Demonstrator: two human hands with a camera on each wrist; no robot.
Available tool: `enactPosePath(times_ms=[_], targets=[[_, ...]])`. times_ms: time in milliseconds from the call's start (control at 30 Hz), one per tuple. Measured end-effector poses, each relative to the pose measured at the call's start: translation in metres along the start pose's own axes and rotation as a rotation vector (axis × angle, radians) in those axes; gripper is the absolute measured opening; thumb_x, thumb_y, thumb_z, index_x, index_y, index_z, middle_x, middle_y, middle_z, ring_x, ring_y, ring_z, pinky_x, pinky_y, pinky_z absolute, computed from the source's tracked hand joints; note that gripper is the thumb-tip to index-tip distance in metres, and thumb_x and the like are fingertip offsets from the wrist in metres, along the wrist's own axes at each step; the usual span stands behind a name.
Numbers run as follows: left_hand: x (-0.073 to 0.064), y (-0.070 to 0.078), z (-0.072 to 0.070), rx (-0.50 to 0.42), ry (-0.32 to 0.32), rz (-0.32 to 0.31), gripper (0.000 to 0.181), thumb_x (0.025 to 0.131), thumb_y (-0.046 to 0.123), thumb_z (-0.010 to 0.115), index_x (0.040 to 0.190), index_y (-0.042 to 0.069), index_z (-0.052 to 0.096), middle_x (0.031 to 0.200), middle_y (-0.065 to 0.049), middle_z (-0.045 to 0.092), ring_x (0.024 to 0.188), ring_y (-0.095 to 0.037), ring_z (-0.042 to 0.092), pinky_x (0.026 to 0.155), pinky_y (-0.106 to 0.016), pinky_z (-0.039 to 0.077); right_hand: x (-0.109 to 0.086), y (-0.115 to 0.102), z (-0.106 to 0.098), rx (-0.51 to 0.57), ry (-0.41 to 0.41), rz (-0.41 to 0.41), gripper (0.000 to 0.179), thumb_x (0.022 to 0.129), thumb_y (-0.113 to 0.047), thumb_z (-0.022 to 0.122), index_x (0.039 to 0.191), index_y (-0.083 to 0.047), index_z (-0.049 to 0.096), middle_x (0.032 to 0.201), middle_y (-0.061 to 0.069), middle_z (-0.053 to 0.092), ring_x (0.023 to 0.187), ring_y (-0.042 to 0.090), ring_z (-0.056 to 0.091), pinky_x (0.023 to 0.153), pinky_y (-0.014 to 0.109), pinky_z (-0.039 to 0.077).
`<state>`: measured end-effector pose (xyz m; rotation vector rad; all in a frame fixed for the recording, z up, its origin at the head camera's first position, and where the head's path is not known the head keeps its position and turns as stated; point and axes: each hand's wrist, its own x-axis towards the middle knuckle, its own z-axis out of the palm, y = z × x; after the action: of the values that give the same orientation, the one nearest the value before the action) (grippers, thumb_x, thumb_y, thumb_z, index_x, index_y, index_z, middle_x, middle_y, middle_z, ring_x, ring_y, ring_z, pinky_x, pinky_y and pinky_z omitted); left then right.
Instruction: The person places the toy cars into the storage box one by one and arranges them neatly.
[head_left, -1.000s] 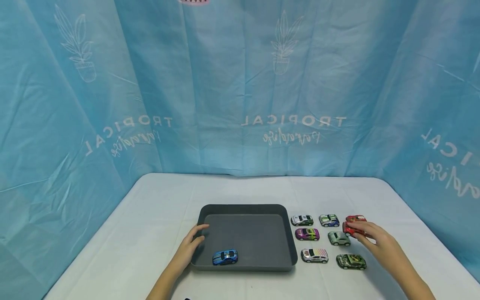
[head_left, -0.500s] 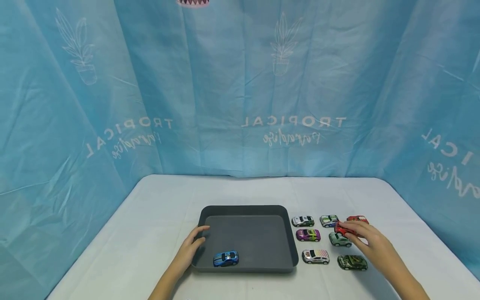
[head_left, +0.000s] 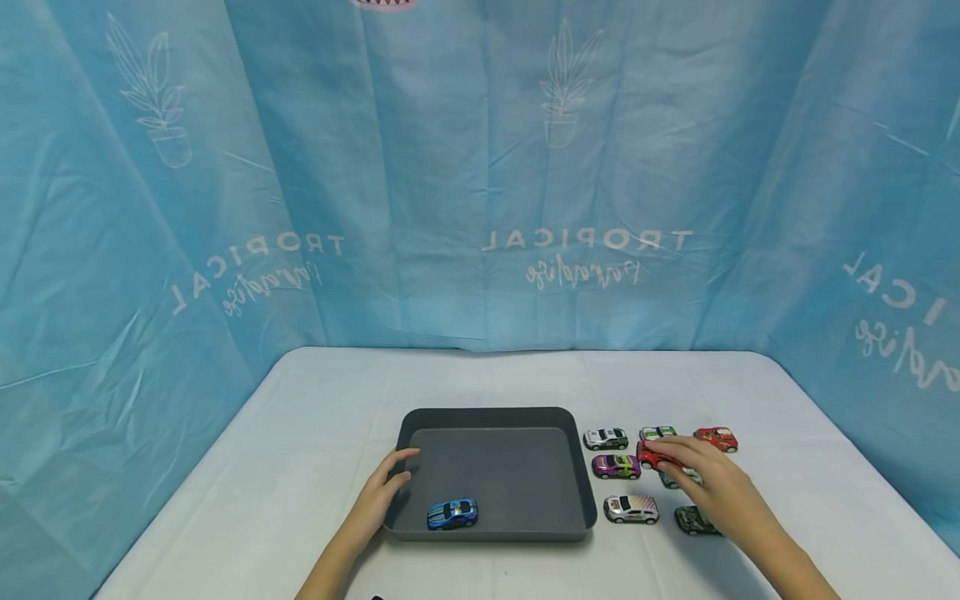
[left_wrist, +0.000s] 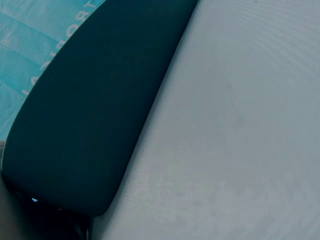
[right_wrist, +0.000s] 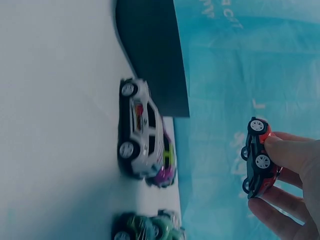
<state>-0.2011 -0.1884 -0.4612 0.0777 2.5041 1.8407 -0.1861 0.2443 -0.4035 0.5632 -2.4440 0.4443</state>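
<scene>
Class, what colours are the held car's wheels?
The wheels of the held car: white, ringed with black; best seen in the right wrist view.

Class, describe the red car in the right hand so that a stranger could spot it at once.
On the white table, toy cars stand right of the grey tray. Over them, the right hand pinches a red car. Another red car sits on the table; only this one is held.
</scene>
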Motion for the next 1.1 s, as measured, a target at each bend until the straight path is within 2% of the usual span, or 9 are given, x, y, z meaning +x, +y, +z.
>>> enactPosePath(times_ms=[200, 433, 633, 833, 967, 1100], targets=[[0.0, 0.001, 0.001, 0.002, 0.002, 0.0, 0.038, 0.092, 0.015, 0.041, 0.129, 0.012, 0.047, 0.149, -0.018, 0.023, 0.139, -0.041, 0.01, 0.108, -0.063, 0.006, 0.007, -0.011, 0.003, 0.017, 0.022, -0.061, 0.04, 0.068, -0.006, 0.074, 0.105, -0.022, 0.068, 0.101, -0.004, 0.065, 0.091, 0.017, 0.06, 0.069, 0.037, 0.054], [-0.001, 0.001, 0.001, -0.001, -0.003, 0.004, 0.038, 0.092, 0.015, 0.042, 0.129, 0.011, 0.047, 0.149, -0.018, 0.023, 0.139, -0.042, 0.009, 0.108, -0.064, 0.005, 0.016, -0.02, 0.01, 0.04, 0.036, -0.137, 0.042, 0.067, -0.007, 0.075, 0.104, -0.024, 0.068, 0.102, -0.007, 0.065, 0.092, 0.014, 0.059, 0.071, 0.033, 0.052], [-0.001, 0.001, 0.0, -0.005, 0.0, 0.0, 0.038, 0.092, 0.015, 0.041, 0.129, 0.012, 0.047, 0.15, -0.018, 0.022, 0.139, -0.041, 0.009, 0.108, -0.063, 0.005, 0.025, -0.034, 0.018, 0.081, 0.023, -0.173, 0.039, 0.068, -0.008, 0.074, 0.104, -0.024, 0.068, 0.102, -0.006, 0.066, 0.091, 0.014, 0.061, 0.071, 0.032, 0.054], [-0.002, 0.002, 0.001, -0.007, -0.005, 0.011, 0.037, 0.092, 0.015, 0.042, 0.128, 0.011, 0.047, 0.149, -0.019, 0.023, 0.139, -0.042, 0.009, 0.108, -0.064, 0.005, 0.035, -0.049, 0.028, 0.13, 0.026, -0.254, 0.04, 0.068, -0.008, 0.074, 0.105, -0.023, 0.068, 0.101, -0.006, 0.065, 0.091, 0.012, 0.061, 0.07, 0.026, 0.054], [-0.002, 0.003, 0.001, -0.004, -0.004, 0.006, 0.037, 0.091, 0.015, 0.043, 0.128, 0.011, 0.048, 0.149, -0.019, 0.024, 0.139, -0.042, 0.009, 0.108, -0.064, 0.005, 0.04, -0.059, 0.036, 0.168, 0.035, -0.267, 0.038, 0.068, -0.009, 0.075, 0.103, -0.023, 0.069, 0.1, -0.006, 0.066, 0.09, 0.012, 0.061, 0.069, 0.024, 0.054], [-0.002, 0.003, 0.001, -0.007, -0.001, 0.004, 0.037, 0.092, 0.014, 0.043, 0.128, 0.011, 0.048, 0.148, -0.018, 0.025, 0.139, -0.041, 0.01, 0.108, -0.064, 0.005, 0.045, -0.069, 0.042, 0.175, 0.004, -0.276, 0.035, 0.07, -0.014, 0.074, 0.103, -0.024, 0.069, 0.1, -0.006, 0.066, 0.09, 0.012, 0.061, 0.069, 0.024, 0.054]])
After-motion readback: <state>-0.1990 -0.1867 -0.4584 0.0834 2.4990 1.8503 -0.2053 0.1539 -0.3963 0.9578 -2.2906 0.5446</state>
